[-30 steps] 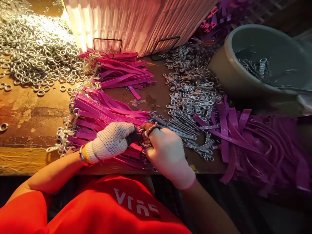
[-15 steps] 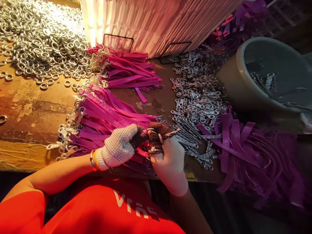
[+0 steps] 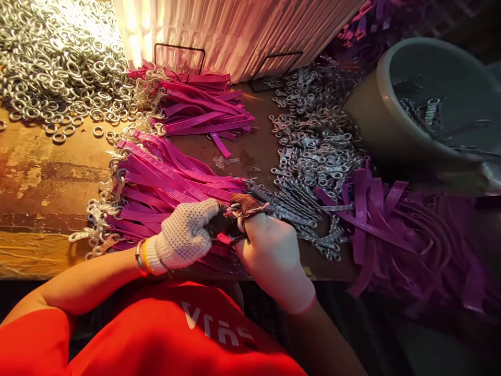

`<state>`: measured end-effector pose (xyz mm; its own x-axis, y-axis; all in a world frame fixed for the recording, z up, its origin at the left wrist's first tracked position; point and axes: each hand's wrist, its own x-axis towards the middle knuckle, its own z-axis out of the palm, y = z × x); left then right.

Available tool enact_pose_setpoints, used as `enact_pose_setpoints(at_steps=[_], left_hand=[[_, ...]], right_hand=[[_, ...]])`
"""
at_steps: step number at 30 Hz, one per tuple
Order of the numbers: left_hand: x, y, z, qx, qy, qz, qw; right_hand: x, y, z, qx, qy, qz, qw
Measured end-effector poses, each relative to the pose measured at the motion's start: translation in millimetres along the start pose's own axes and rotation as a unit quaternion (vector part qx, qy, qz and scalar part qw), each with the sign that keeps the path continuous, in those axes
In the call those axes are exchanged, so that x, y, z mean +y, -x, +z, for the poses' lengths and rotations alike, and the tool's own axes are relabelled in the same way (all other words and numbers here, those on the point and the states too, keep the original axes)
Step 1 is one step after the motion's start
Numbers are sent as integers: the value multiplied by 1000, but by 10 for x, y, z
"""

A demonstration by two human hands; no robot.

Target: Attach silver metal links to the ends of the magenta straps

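My left hand (image 3: 190, 232), in a dotted white glove with dark fingertips, is closed around the end of a pink strap (image 3: 224, 238). Close beside it, my right hand (image 3: 270, 235) wears a white glove with dark-wrapped fingers and is curled around a small metal chain piece with rings (image 3: 239, 222). The two hands nearly touch, and the join between strap and metal is partly hidden by the fingers. Beneath and behind them lies a bundle of pink straps (image 3: 156, 183) with metal links at its left end.
Loose metal rings (image 3: 58, 68) are heaped at the back left. A second strap bundle (image 3: 207, 109) lies behind. Metal links (image 3: 313, 151) and purple straps (image 3: 376, 224) are at the right, near a grey bucket (image 3: 385, 94). A ribbed pale panel (image 3: 219, 36) stands at the back.
The camera view has shifted slightly. My right hand has turned at the wrist, its back now more level, and the metal piece has turned with it. My left hand keeps its closed grasp.
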<state>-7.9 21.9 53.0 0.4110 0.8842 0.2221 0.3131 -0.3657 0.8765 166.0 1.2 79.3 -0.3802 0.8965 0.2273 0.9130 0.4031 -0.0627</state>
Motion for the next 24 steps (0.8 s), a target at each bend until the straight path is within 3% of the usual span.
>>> enact_pose_setpoints(at_steps=[10, 14, 18, 24], left_hand=[[0, 28, 5, -24, -55, 2, 998], [-8, 38, 39, -20, -69, 15, 997], [-47, 62, 103, -6, -90, 28, 996], [-66, 69, 93, -32, -60, 15, 998]], right_hand=[[14, -26, -35, -32, 51, -78, 995], [43, -23, -49, -3, 47, -123, 991], [20, 0, -50, 12, 70, -135, 988], [76, 76, -75, -23, 48, -117, 992]])
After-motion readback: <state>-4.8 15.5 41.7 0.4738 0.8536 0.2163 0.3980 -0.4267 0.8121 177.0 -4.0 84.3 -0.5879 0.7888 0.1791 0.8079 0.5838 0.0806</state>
